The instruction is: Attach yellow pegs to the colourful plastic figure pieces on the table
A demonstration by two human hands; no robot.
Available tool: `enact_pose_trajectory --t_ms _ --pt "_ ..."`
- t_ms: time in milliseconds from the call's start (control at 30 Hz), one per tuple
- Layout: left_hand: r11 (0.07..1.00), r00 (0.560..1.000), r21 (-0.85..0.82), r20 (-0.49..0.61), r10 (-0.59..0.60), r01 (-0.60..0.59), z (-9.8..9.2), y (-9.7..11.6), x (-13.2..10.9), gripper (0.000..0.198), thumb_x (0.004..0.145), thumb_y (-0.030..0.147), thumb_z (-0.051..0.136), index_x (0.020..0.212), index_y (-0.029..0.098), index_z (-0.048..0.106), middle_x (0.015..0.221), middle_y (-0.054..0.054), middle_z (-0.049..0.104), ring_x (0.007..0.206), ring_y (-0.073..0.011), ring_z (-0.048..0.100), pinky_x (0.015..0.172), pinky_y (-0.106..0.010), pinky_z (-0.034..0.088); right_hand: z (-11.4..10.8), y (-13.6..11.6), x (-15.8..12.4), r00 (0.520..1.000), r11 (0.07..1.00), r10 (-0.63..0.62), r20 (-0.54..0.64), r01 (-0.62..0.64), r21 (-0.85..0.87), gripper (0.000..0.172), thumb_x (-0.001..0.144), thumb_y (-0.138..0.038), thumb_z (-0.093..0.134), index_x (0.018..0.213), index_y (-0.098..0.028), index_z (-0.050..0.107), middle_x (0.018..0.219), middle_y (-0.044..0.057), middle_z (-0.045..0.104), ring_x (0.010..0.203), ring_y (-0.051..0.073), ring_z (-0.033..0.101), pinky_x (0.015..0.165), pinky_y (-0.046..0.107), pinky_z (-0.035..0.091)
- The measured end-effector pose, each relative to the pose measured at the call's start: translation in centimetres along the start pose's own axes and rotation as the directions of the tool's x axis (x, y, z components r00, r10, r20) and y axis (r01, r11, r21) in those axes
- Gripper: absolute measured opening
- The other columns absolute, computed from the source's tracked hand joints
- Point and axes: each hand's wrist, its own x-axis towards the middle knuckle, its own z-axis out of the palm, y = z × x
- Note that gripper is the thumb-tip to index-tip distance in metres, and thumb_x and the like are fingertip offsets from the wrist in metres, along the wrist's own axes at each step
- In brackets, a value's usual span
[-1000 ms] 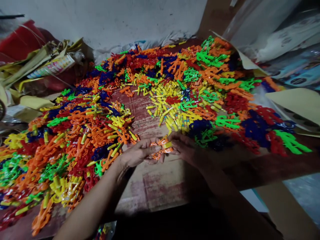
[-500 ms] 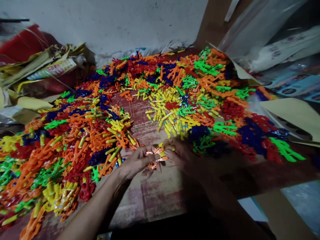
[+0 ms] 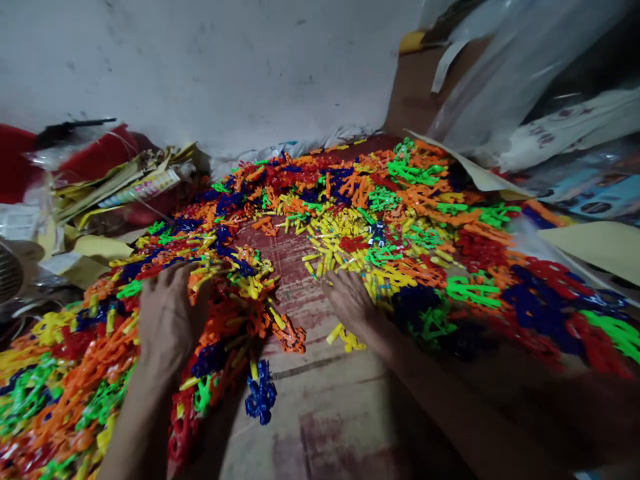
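Observation:
My left hand (image 3: 167,320) is over the left heap of colourful plastic pieces (image 3: 107,347), its thumb apart from its curved fingers. Orange and yellow pieces lie right by the fingertips, partly hidden. My right hand (image 3: 351,303) reaches with outstretched fingers to the near edge of a pile of small yellow tubes (image 3: 325,250). Just below that hand lies a yellow piece (image 3: 351,339). Between the hands are an orange piece with a yellow tube (image 3: 290,333) and, nearer me, a dark blue piece (image 3: 261,395).
Worn reddish-brown board (image 3: 310,387) lies under everything. More orange, green, red and blue pieces (image 3: 415,177) spread at the back and right. Yellowish paper scraps and a red container (image 3: 95,157) stand at left. Plastic bags (image 3: 565,127) and cardboard are at right, a pale wall behind.
My hands have parted from the orange piece with a yellow tube held between them. The left moved left over the heap, the right to the yellow tubes. The view tilted upward.

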Motion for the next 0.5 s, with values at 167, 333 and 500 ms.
enact_pose_trajectory --t_ms 167,333,500 --pt "0.991 0.947 -0.122 0.308 0.093 -0.058 2.1 6.5 2.7 0.029 0.096 0.03 0.046 0.109 0.018 0.068 0.112 -0.013 0.071 0.105 -0.0275 0.065 0.091 -0.037 0.049 0.1 0.5 -1.2 0.986 0.998 0.009 -0.164 0.001 0.063 0.024 0.094 -0.009 0.043 0.09 -0.015 0.066 0.087 0.011 0.066 0.085 0.023 0.054 0.076 0.034 0.037" --pt "0.995 0.849 -0.048 0.526 -0.047 0.086 7.0 9.6 9.7 0.028 0.095 0.025 0.046 0.106 0.015 0.07 0.101 -0.016 0.072 0.099 -0.0297 0.069 0.082 -0.036 0.052 -0.1 0.5 -3.2 0.973 0.995 -0.054 -0.223 0.072 0.072 0.035 0.082 0.003 0.041 0.103 -0.014 0.065 0.099 0.012 0.07 0.088 0.024 0.058 0.075 0.034 0.041" --pt "0.995 0.854 -0.041 0.518 -0.054 0.088 12.6 8.6 16.4 0.036 0.093 0.027 0.051 0.124 0.013 0.063 0.129 -0.021 0.061 0.126 -0.0342 0.054 0.102 -0.044 0.043 1.3 0.3 -3.3 0.984 0.995 -0.063 -0.164 0.075 0.069 0.058 0.069 0.007 0.046 0.115 -0.021 0.066 0.118 0.006 0.07 0.102 0.027 0.057 0.087 0.041 0.044"
